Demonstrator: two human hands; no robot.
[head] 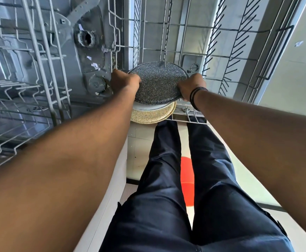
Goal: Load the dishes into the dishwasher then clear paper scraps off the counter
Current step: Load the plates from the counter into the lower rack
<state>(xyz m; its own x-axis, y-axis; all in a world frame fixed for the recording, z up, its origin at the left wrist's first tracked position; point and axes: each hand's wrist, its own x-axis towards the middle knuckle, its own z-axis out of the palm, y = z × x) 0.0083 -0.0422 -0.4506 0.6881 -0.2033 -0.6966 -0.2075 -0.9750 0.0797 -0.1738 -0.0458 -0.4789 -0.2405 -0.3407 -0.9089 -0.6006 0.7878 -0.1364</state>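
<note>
The person is bending over the open dishwasher, and both arms are reaching forward to a stack of plates. The left hand (125, 81) is gripping the left edge of the dark speckled plate (158, 82), with the fingers curled over its rim. The right hand (190, 86) is gripping the right edge of the same plate, and its fingers are going under the rim, so they are hidden. A dark band (196, 96) is sitting on the right wrist.

The dark speckled plate is lying on top of the stack, slightly tilted. Under it a white plate (149, 107) is showing only as a thin edge, and below that a beige speckled plate (152, 115) is sticking out toward the person. The stack is at the near edge of the lower rack (190, 117), which is pulled out over the dishwasher door (188, 57).

Some small paper scraps (95, 66) are lying on the grey floor of the dishwasher tub, left of the plates. The upper rack (12, 99) is filling the left side of the view.
</note>
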